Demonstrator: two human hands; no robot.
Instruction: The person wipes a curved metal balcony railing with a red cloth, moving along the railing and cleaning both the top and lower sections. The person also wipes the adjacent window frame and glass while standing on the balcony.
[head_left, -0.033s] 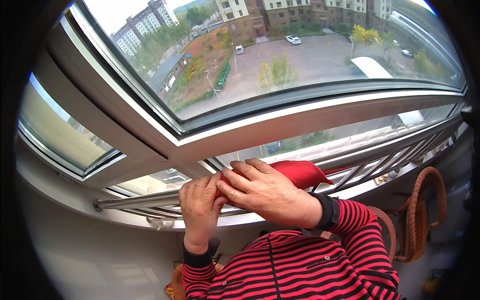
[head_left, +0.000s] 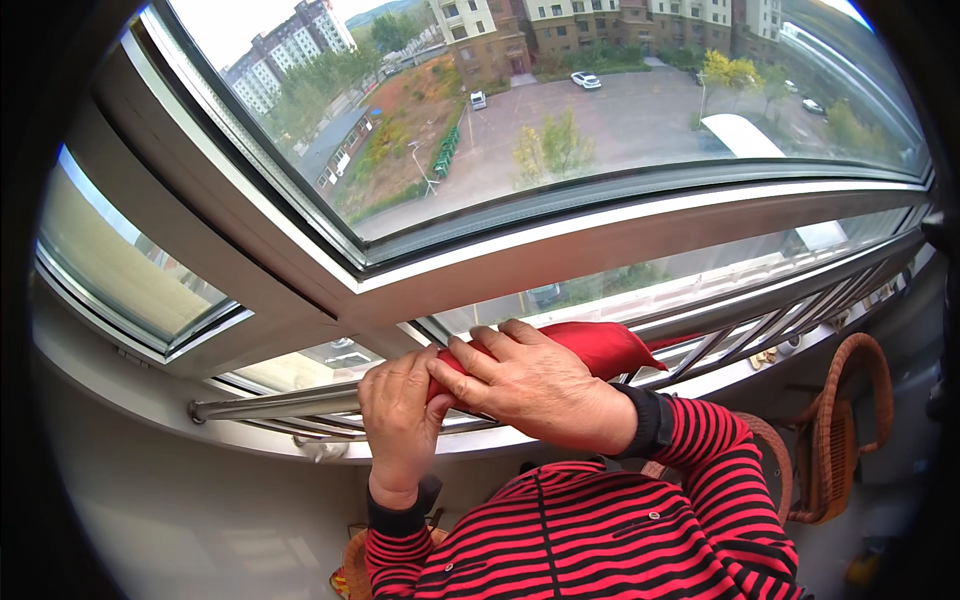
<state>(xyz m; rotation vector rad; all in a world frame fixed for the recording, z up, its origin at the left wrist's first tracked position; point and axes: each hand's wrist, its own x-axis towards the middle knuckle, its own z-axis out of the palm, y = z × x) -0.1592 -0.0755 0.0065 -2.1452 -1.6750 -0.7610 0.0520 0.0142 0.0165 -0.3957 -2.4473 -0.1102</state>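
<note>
A glossy red cloth (head_left: pixel 598 345) is draped over the metal railing (head_left: pixel 700 312) below the window. My right hand (head_left: pixel 535 385) lies across it, with fingers bent over the far side of the rail and the cloth showing beyond the knuckles. Beside it, my left hand (head_left: pixel 397 405) is curled around the rail at the cloth's left end, its thumb against the red fabric. The two hands almost touch, with the right fingertips close to the left fingers. The undersides of both hands and the cloth's far side are hidden.
A large window frame (head_left: pixel 600 222) rises behind the railing, with a car park and buildings outside. Small items, a white cup (head_left: pixel 789 345) among them, stand on the sill at right. A wicker chair (head_left: pixel 880 400) is at the right, and part of another wicker seat (head_left: pixel 357 560) shows at lower left.
My right hand has shifted very slightly to the left along the cloth. The left hand and the cloth look nearly the same.
</note>
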